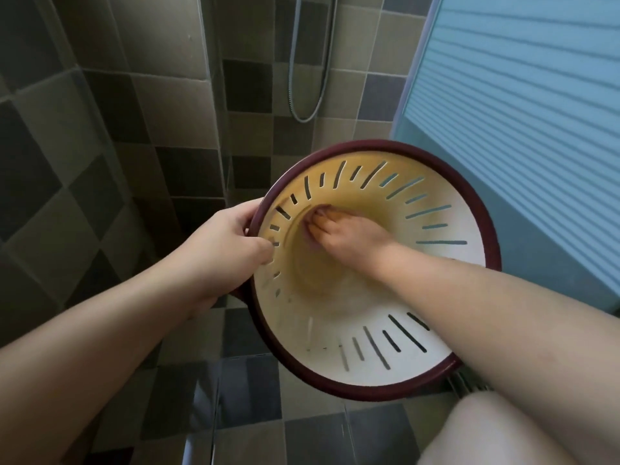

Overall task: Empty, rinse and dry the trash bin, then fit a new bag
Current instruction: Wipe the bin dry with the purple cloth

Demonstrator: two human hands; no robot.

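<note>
Trash bin [379,263] tilted, mouth facing the person, above the tiled floor [100,182]. Left hand [221,243] curls round the bin's left rim; right hand [339,236] reaches inside, fingers bent against the bottom, holding nothing visible.

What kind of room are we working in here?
Most likely a bathroom shower area: a shower hose hangs on the tiled wall, with a checkered tile floor.
</note>
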